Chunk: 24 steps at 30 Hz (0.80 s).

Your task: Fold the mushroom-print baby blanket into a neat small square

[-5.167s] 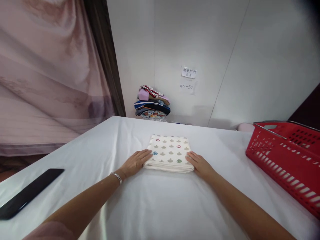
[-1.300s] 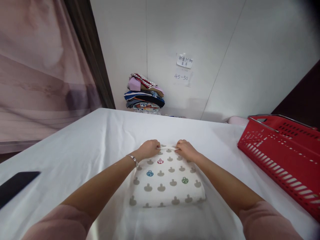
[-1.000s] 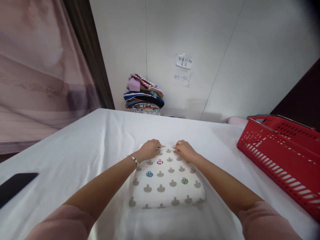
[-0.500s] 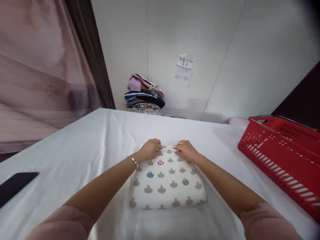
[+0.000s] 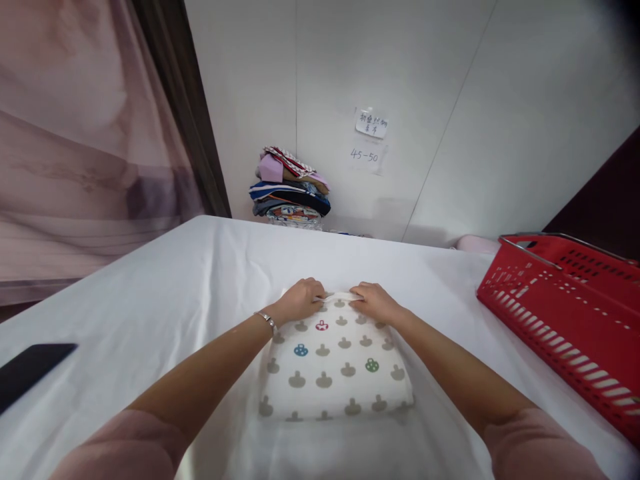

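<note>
A folded white cloth (image 5: 335,363) printed with grey, red, blue and green mushroom shapes lies flat in front of me. At its far edge, my left hand (image 5: 301,300) pinches the cloth near the left corner. My right hand (image 5: 374,301) grips the same edge a little to the right, fingers closed on the fabric. Between the two hands the edge bows slightly. The fingertips are partly hidden by the backs of the hands. A silver bracelet (image 5: 267,321) circles my left wrist.
The cloth lies on a table (image 5: 225,267) with a white cover. At the right stands a red plastic basket (image 5: 560,313) with a metal handle. A dark flat object (image 5: 35,370) lies at the left edge. Beyond the table, folded fabrics (image 5: 293,190) are stacked against the wall.
Almost nothing differs. Both hands keep their hold on the far edge, with only a slight shift of the fabric between them.
</note>
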### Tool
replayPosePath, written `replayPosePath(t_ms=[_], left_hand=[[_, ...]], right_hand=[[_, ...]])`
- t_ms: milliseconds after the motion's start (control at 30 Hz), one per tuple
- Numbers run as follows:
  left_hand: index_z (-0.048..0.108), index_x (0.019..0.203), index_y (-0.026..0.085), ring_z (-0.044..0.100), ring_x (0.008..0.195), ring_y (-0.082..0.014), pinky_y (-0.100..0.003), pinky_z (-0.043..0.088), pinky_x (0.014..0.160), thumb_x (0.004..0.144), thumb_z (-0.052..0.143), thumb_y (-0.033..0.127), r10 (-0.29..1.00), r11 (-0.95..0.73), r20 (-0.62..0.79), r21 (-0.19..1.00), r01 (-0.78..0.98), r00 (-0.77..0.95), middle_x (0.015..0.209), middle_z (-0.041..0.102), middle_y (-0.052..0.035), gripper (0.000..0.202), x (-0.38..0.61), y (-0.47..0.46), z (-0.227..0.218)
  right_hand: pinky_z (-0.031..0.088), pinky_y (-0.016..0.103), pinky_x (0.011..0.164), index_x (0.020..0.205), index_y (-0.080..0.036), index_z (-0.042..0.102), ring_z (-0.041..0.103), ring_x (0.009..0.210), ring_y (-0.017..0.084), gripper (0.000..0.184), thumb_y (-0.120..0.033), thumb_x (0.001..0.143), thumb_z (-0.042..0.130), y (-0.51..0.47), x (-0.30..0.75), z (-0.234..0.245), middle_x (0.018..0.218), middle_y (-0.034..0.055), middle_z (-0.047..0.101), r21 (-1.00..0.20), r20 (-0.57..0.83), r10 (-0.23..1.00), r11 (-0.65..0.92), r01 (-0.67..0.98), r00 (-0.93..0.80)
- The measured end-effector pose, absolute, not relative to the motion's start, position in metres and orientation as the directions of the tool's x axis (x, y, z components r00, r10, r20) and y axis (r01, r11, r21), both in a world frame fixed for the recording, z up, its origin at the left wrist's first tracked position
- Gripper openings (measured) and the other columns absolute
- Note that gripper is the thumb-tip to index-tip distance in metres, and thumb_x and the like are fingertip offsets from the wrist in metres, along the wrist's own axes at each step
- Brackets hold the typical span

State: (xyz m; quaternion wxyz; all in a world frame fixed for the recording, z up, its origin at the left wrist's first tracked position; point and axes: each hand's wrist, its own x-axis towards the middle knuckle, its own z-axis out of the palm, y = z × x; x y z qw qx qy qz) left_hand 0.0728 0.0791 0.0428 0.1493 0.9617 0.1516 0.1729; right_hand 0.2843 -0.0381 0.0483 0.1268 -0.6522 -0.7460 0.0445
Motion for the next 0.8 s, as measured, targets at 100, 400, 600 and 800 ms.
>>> replayPosePath(t_ms=[100,400,600,800], left_hand=[[0.060,0.077,0.019,0.057,0.079,-0.0154,-0.028,0.043,0.074,0.073,0.050,0.018,0.501,-0.810,0.244,0.470,0.351,0.830,0.086,0.064,-0.0019,0.011,0.074,0.078,0.049],[0.054,0.113,0.020,0.060,0.081,-0.0157,-0.026,0.044,0.071,0.079,0.045,0.020,0.702,-0.651,0.098,0.491,0.579,0.706,0.093,0.066,-0.0028,0.035,0.083,0.086,0.038],[0.061,0.102,0.019,0.059,0.092,-0.0183,-0.029,0.044,0.082,0.085,0.039,0.021,0.735,-0.640,0.128,0.456,0.618,0.666,0.105,0.064,-0.0052,0.028,0.083,0.084,0.028],[0.063,0.096,0.019,0.059,0.089,-0.0167,-0.028,0.044,0.081,0.086,0.038,0.021,0.703,-0.675,0.135,0.438,0.594,0.699,0.100,0.064,-0.0040,0.027,0.083,0.083,0.030]], right_hand=[[0.036,0.024,0.073,0.082,-0.018,0.062,0.054,0.080,0.014,0.011,-0.025,0.083,0.053,-0.033,0.285,0.050,0.087,0.0024,0.060,-0.312,0.130,0.991,0.070,0.947,-0.030],[0.036,0.024,0.070,0.081,-0.020,0.065,0.055,0.085,0.017,0.010,-0.026,0.078,0.058,-0.003,0.285,0.046,0.091,0.0025,0.063,-0.382,0.011,0.995,-0.091,0.920,0.102],[0.037,0.025,0.076,0.086,-0.021,0.066,0.055,0.090,0.017,0.014,-0.027,0.082,0.053,-0.003,0.285,0.037,0.096,0.0033,0.063,-0.403,0.065,0.992,-0.076,0.912,0.111],[0.038,0.026,0.073,0.089,-0.020,0.067,0.057,0.087,0.018,0.019,-0.032,0.080,0.056,-0.002,0.290,0.039,0.096,0.0043,0.065,-0.400,-0.018,0.998,-0.066,0.914,0.064]])
